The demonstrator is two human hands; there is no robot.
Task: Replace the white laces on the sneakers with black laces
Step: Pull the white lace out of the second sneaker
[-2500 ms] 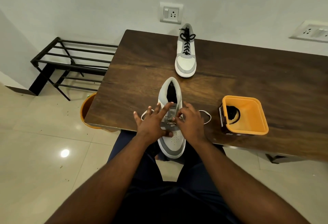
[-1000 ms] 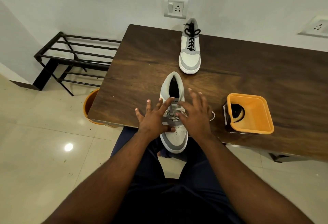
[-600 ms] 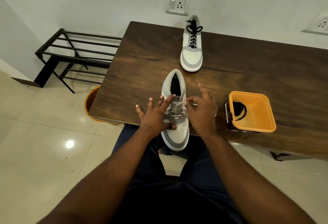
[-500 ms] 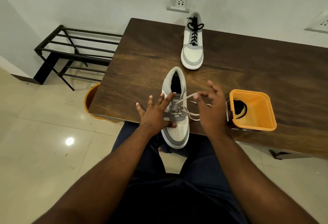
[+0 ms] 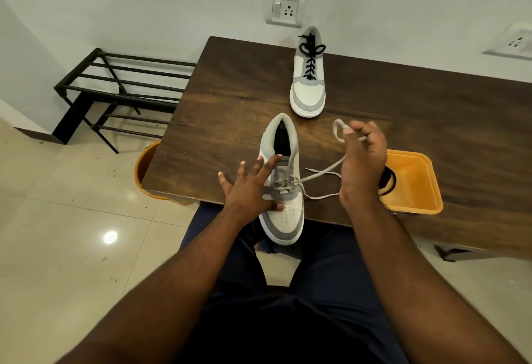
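While the left hand (image 5: 249, 190) presses flat on the near sneaker (image 5: 283, 188), fingers spread, the right hand (image 5: 361, 162) pinches the white lace (image 5: 322, 173), drawn up and right of the sneaker's eyelets. Two sneakers: the far sneaker (image 5: 308, 87) is black-laced already. One orange tub (image 5: 417, 190) right of the near sneaker.

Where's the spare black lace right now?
Head view, right side: the black lace lies inside the orange tub at the table's near edge, partly hidden behind the right hand.
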